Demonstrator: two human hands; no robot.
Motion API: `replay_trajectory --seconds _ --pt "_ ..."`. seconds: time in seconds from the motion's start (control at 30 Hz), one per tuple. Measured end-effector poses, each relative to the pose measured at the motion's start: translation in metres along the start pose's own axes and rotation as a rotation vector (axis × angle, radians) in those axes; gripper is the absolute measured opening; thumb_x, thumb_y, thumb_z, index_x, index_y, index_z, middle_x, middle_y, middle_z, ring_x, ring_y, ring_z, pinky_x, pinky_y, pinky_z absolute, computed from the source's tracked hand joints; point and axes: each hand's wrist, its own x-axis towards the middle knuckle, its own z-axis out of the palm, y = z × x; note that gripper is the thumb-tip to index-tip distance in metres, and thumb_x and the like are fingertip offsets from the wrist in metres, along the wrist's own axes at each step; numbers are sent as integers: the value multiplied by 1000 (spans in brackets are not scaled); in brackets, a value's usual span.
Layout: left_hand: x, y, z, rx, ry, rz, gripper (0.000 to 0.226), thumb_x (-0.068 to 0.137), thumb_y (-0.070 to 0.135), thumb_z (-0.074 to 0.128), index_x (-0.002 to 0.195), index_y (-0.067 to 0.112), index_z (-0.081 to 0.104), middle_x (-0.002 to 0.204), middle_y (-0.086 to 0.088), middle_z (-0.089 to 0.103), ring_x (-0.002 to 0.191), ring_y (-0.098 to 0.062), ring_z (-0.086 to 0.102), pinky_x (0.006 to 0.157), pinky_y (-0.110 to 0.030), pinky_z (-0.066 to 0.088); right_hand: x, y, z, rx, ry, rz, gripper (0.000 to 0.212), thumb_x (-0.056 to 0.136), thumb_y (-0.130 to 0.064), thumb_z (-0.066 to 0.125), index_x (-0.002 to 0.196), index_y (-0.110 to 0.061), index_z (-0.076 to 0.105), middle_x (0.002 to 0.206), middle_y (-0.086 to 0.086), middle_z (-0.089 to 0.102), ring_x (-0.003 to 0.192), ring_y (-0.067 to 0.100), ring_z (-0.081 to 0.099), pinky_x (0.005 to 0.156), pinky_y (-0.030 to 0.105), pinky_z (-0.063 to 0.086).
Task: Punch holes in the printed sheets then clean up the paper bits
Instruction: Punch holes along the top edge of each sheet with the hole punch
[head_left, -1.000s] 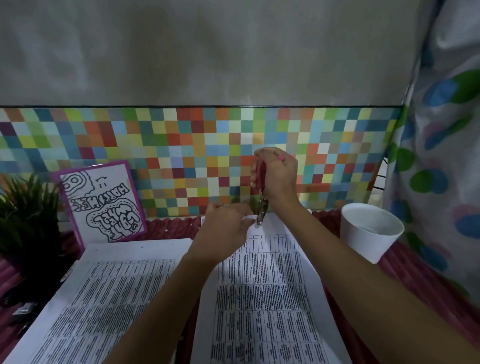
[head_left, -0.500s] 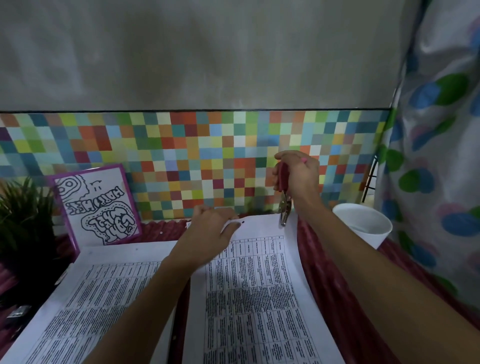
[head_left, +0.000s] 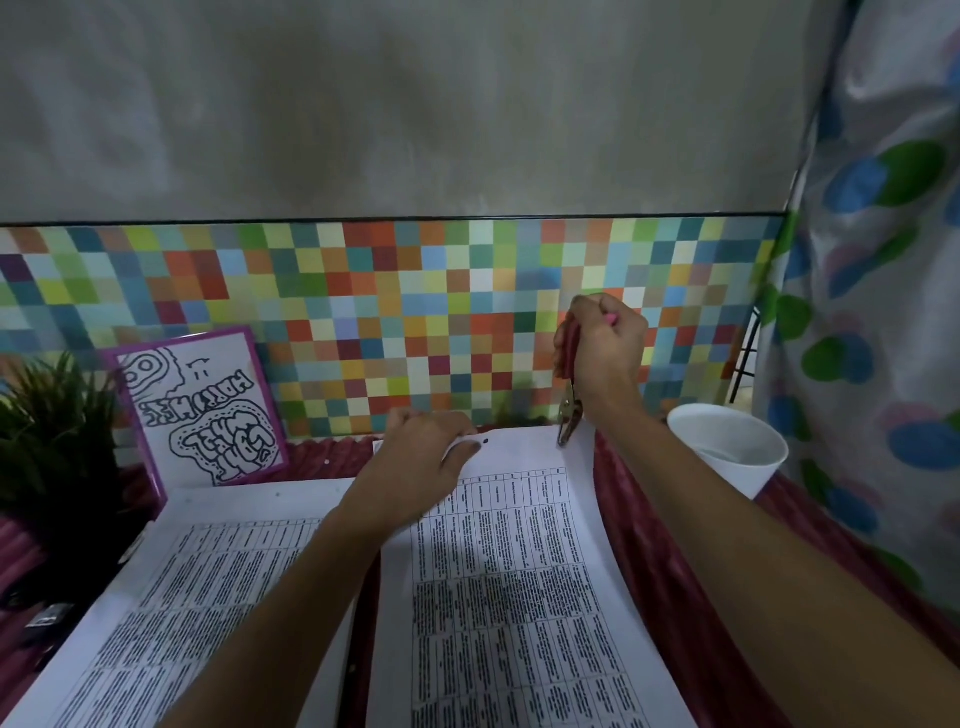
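head view | r hand (head_left: 600, 348) fisted on hole punch (head_left: 569, 410), nose at right sheet's (head_left: 519, 597) far-right corner (long axis runs away) | l hand (head_left: 415, 462) flat, pinning far edge

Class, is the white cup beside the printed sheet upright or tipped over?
Upright: the white cup stands on its base, its round rim facing up.

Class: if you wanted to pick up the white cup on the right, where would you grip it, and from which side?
Grip the white cup round its upper wall just below the rim, coming from the front. It stands upright and open-topped, with the curtain close on its right.
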Motion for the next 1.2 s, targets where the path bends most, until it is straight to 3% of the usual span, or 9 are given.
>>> replay_trajectory --seconds 0.07,0.23,0.37,0.5,0.73,0.83,1.0,1.13,1.2 --pt "0 3 0 32 17 -20 12 98 30 53 95 25 64 78 19 55 74 -3 50 106 -47 28 0 1 0 -3 5 -3 29 94 -4 44 67 -9 51 54 11 50 40 20 42 41 24 35" --pt "11 43 10 104 53 17 26 97 44 49 113 26 60 111 13 65 100 -3 54 117 -46 14 -3 2 3 1 12 -23 28 94 -4 45 67 -7 51 55 13 50 40 21 42 40 23 35" --pt "24 59 23 44 46 13 19 100 34 49 105 23 64 104 11 68 93 -10 60 112 -45 22 -4 2 3 30 42 -35 28 92 -3 44 65 -5 49 53 14 48 39 20 40 39 26 36" --pt "26 56 29 -70 93 -6 17 98 33 54 96 21 67 78 18 55 72 -8 50 100 -36 28 -2 -1 -1 128 99 41 17 92 -2 46 77 -1 55 52 13 49 40 21 44 40 27 37" --pt "26 56 30 -33 102 50 20 100 32 51 101 19 66 101 8 68 86 -10 55 104 -34 21 -1 -9 -15 198 102 258 17 87 1 48 94 0 62 59 11 55 46 24 52 50 32 47" --pt "29 59 31 90 99 138 16 99 28 54 96 19 66 98 8 68 90 -11 59 103 -32 20 1 -10 -19 180 99 294 23 85 4 45 99 0 62 61 11 56 48 23 52 48 30 47" --pt "35 55 37 263 123 239 6 92 19 63 86 17 65 83 4 67 77 -16 63 95 -36 31 8 -7 -24 -3 193 259 21 89 -2 46 99 -5 64 64 10 64 55 26 61 50 35 52" --pt "31 51 27 161 98 135 20 101 30 50 101 16 64 102 4 68 91 -13 60 103 -33 23 15 -8 -33 30 184 404 22 86 -1 45 101 4 62 77 18 69 61 32 68 66 52 57" --pt "27 47 26 95 78 87 23 102 33 49 102 17 64 104 6 67 92 -11 57 106 -34 23 18 -10 -36 -80 149 391 28 86 -1 45 108 2 61 78 18 69 62 32 70 59 45 56"
